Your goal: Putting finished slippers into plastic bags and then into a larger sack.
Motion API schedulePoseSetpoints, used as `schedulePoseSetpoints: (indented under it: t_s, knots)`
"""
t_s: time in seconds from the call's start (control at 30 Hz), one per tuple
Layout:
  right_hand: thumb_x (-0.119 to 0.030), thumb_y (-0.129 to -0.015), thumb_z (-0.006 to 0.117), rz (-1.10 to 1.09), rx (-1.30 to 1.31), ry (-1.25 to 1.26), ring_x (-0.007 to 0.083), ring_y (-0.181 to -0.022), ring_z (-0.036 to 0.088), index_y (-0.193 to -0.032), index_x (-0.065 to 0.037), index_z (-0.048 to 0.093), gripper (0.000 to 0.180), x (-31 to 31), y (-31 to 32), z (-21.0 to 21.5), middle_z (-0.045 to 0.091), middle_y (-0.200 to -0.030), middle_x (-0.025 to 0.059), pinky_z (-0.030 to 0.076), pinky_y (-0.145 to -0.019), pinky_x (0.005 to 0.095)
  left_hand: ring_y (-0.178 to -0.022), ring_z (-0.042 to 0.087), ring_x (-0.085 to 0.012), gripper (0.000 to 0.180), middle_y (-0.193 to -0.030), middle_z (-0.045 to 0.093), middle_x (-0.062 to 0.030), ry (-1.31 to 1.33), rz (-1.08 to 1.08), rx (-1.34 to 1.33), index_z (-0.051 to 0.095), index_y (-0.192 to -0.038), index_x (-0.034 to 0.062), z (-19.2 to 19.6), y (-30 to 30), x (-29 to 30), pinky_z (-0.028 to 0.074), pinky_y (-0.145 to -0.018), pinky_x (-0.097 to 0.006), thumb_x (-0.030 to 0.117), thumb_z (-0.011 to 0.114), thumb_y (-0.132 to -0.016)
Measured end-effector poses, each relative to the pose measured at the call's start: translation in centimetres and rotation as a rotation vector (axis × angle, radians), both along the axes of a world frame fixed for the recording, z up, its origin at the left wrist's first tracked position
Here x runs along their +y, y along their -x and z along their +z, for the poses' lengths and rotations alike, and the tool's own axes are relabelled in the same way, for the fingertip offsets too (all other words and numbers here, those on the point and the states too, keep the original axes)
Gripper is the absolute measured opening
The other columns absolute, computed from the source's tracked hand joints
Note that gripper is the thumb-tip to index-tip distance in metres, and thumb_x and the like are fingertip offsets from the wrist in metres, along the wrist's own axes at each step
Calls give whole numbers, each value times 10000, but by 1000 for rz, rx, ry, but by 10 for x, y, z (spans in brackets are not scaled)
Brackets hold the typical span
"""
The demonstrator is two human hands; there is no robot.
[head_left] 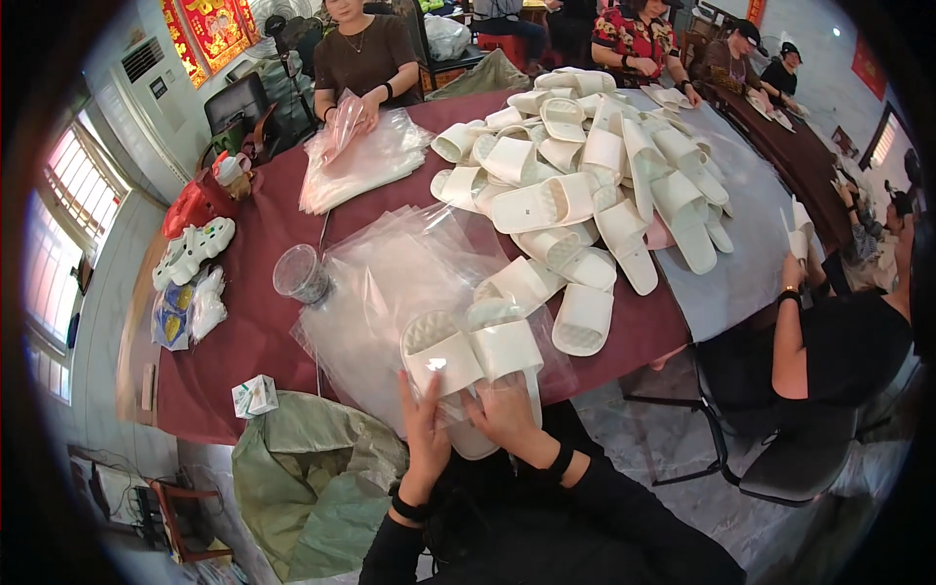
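Note:
At the near table edge I hold a pair of white slide slippers (439, 353) side by side, toes pointing away from me. Clear plastic with a bright glint lies over them, seemingly a bag around the pair. My left hand (425, 429) grips the left slipper's edge, its thumb side uppermost. My right hand (509, 417) is closed on the right slipper (507, 348), some fingers hidden under or behind it. Just beyond lies a loose spread of clear plastic bags (375, 273). A large heap of white slippers (546, 200) rises to the right.
On the dark red tablecloth (263, 322) stand a clear plastic cup (301, 274) and white clogs (193, 252). A green sack (312, 478) hangs at the near left, with a small box (254, 397) above it. Across the table, a person handles a bag stack (366, 161); others work at right.

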State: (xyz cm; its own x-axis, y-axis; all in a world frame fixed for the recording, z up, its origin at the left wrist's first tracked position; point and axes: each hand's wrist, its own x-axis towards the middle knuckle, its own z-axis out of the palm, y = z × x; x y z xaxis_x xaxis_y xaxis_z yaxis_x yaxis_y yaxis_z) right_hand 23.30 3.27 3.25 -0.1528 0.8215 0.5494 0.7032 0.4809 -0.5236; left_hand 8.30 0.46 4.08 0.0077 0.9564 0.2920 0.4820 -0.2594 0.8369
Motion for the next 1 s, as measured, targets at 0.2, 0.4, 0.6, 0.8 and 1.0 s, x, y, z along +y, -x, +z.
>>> schedulePoseSetpoints:
  t_s: [0.2,0.4,0.6,0.8,1.0]
  knots:
    - [-254,-770,613,-24,-70,192,416,-927,534,-996,13,613,350,10,-4,6,593,-847,235,357,-912,524,-1349,280,-369,483,-1471,159,-280,49,-86,-38,566,-1249,99,11,2,5,323,-1033,-364,-112,442,-833]
    - [-287,-800,591,-102,-191,161,401,-997,502,-940,-47,615,279,24,5,10,578,-913,245,324,-970,512,-1287,388,-317,578,-1493,144,-204,48,-141,-48,458,-1337,56,-6,8,6,361,-1020,-373,-155,414,-801]
    - [-272,-818,593,-9,-209,167,432,-1100,450,-1115,-62,612,364,17,-6,-10,544,-1086,219,309,-994,513,-1326,292,-353,670,-1461,189,-224,139,64,-130,298,-1410,79,-28,9,8,346,-1017,-371,-42,549,-801]
    - [-156,-810,592,52,-115,33,340,-1078,502,-1080,-35,607,296,2,-22,-8,558,-1138,164,369,-951,455,-1320,295,-338,605,-1424,253,-207,69,89,-45,349,-1379,71,-38,14,11,348,-1017,-374,-20,555,-818]
    - [-49,-778,628,-82,269,44,259,-724,572,-997,-21,633,221,-13,-26,-14,609,-790,108,456,-649,361,-1278,348,-339,568,-1404,278,-215,27,120,75,382,-1359,56,-41,12,14,360,-1002,-371,-14,563,-824]
